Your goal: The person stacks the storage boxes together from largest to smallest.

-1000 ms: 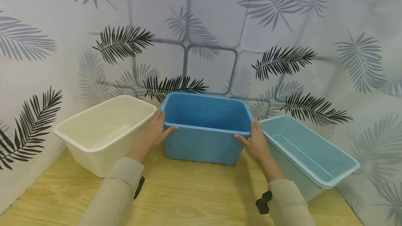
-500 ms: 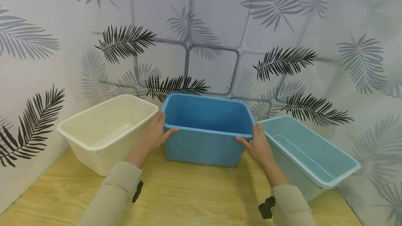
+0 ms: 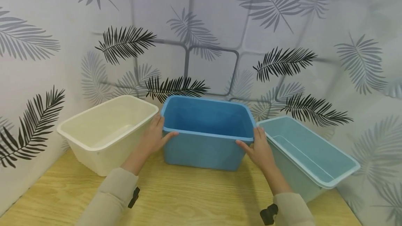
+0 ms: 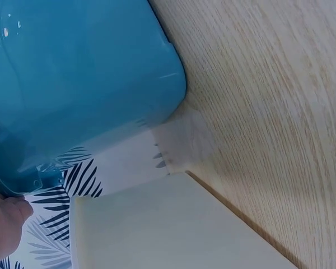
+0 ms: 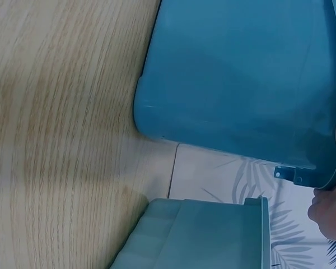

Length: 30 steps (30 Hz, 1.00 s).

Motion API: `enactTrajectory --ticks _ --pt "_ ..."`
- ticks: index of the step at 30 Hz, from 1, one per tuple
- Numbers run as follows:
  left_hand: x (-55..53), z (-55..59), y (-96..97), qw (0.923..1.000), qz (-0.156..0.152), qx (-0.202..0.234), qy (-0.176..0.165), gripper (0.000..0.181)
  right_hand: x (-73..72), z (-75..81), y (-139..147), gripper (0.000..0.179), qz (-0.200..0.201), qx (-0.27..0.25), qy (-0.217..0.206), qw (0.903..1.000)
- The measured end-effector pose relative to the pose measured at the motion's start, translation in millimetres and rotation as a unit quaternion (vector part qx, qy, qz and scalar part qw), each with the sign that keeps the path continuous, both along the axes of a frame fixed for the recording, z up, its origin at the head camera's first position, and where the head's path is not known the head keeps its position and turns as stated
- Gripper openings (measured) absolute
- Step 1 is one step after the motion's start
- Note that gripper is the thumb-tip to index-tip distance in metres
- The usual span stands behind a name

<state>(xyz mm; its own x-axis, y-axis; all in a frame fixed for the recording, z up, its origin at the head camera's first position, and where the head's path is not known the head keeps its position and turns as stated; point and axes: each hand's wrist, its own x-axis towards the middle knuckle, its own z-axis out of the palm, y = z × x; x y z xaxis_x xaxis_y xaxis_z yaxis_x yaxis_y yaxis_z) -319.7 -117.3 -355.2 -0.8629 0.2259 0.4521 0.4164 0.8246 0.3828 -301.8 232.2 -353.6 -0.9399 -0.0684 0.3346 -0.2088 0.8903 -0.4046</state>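
nearest me runs the wooden table (image 3: pixel 191 198). past it, the left hand (image 3: pixel 153 138) and right hand (image 3: pixel 262 149) pinch the blue bin (image 3: pixel 202 151) near its front corners, thumbs in front, fingers at its sides. it sits between the cream bin (image 3: pixel 110 157) and pale teal bin (image 3: pixel 314 149), before the leaf-patterned wall (image 3: pixel 213 16). i'd judge positioning is in hand; the next move calls for even, two-handed control.

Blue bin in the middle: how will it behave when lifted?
The blue bin looks like moulded plastic and no contents show inside, so it's probably light for its size. Its lipped rim suggests a fairly stiff edge. The glossy side walls may be slippery, and the boxy shape makes rolling unlikely.
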Motion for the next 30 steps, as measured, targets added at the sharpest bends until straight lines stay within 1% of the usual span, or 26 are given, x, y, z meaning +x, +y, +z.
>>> enactTrajectory --ticks 7,10,17,23,30 --pt "7.5 -0.2 0.0 1.0000 -0.002 -0.001 0.006 0.085 6.7 -2.7 0.2 0.090 -0.002 0.000 0.013 0.9999" --pt "9.5 -0.9 0.0 0.9999 -0.001 -0.004 0.012 0.086 8.9 -3.5 0.4 0.089 -0.004 0.001 0.017 0.9998" --pt "12.9 -2.8 0.0 0.9999 0.000 -0.003 0.010 0.086 14.5 -3.7 0.0 0.089 -0.008 0.005 0.023 0.9997" --pt "18.0 -3.8 -0.3 0.9996 -0.002 -0.004 0.029 0.086 20.7 -4.4 -0.1 0.089 -0.010 0.009 0.035 0.9993" --pt "23.4 -5.4 -1.1 0.9992 -0.006 -0.006 0.039 0.089 26.3 -7.8 1.1 0.088 -0.013 0.012 0.055 0.9983"
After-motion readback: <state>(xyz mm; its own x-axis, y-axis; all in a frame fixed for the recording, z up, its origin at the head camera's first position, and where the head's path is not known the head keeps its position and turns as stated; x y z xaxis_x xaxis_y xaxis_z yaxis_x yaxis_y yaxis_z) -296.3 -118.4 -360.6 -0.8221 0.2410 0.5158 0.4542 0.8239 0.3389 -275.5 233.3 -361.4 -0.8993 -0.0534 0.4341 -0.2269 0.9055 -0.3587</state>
